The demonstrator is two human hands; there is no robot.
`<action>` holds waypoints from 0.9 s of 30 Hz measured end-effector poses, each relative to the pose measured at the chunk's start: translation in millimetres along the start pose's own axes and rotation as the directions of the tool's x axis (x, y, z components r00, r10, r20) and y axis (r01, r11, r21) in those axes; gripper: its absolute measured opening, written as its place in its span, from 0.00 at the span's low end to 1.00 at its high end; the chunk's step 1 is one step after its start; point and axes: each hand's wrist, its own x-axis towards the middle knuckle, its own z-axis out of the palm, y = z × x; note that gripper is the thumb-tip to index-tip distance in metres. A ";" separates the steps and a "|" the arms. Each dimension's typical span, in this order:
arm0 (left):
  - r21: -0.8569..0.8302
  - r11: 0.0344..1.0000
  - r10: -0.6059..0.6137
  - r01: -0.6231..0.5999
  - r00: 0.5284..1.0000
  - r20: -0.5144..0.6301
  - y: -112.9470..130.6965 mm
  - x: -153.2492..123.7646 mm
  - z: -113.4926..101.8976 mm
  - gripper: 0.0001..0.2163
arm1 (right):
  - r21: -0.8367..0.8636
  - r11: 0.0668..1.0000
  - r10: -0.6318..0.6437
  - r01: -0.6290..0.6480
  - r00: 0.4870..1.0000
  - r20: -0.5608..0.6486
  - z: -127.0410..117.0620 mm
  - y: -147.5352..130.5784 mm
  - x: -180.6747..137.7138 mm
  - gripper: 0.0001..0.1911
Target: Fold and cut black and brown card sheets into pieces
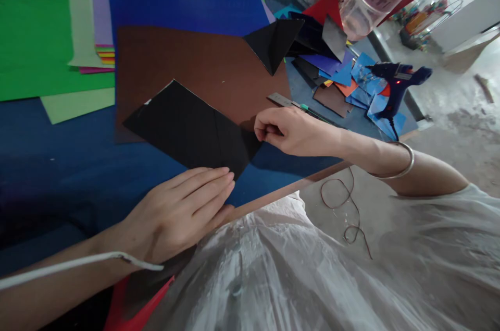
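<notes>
A black sheet of paper (pixel 187 125) with a fold line lies on the blue table (pixel 58 164), partly over a brown sheet (pixel 187 62). My left hand (pixel 183 211) lies flat with its fingers stretched out together, pressing the black paper's near corner. My right hand (pixel 291 130) is closed in a pinch on the black paper's right corner. A silver bangle (pixel 402 164) sits on my right forearm.
A folded black paper piece (pixel 275 41) stands behind the brown sheet. Blue, red and brown paper scraps (pixel 344 75), a metal ruler (pixel 281 99) and a blue glue gun (pixel 394 83) lie at right. Green (pixel 35 44) and pale sheets lie at left. The table edge (pixel 281 193) runs near my lap.
</notes>
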 end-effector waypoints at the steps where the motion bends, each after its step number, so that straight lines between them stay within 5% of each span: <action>1: -0.002 1.000 0.000 0.000 1.000 -0.002 -0.2 0.4 -0.4 0.14 | -0.010 0.999 -0.032 0.032 0.998 -0.055 3.5 0.7 -1.7 0.11; 5: -0.008 1.000 -0.001 0.001 1.000 0.001 -1.2 1.0 -0.4 0.14 | -0.195 0.953 -0.281 0.234 0.921 -0.271 21.9 5.3 -11.7 0.17; 9: 0.009 1.000 0.013 -0.013 0.999 0.032 -3.2 1.1 -2.2 0.16 | -0.463 0.777 -0.530 0.427 0.840 -0.116 37.1 12.8 -27.5 0.26; 18: 0.074 0.997 0.023 -0.030 0.995 0.096 -10.9 -0.7 -16.7 0.19 | -0.615 0.690 -0.575 0.382 0.805 -0.145 56.2 1.6 -63.3 0.21; 22: 0.130 0.992 -0.016 0.002 0.994 0.107 -7.3 9.3 -21.2 0.11 | -0.619 0.678 -0.611 0.396 0.772 -0.175 65.4 1.4 -69.3 0.19; 25: 0.161 0.976 -0.168 0.146 0.976 0.139 3.6 25.4 -24.2 0.05 | -0.583 0.699 -0.619 0.413 0.758 -0.204 68.3 4.2 -69.6 0.19; 27: 0.130 0.925 -0.377 0.358 0.908 0.182 11.4 37.7 -26.2 0.12 | -0.570 0.705 -0.625 0.422 0.751 -0.216 68.4 5.2 -69.6 0.20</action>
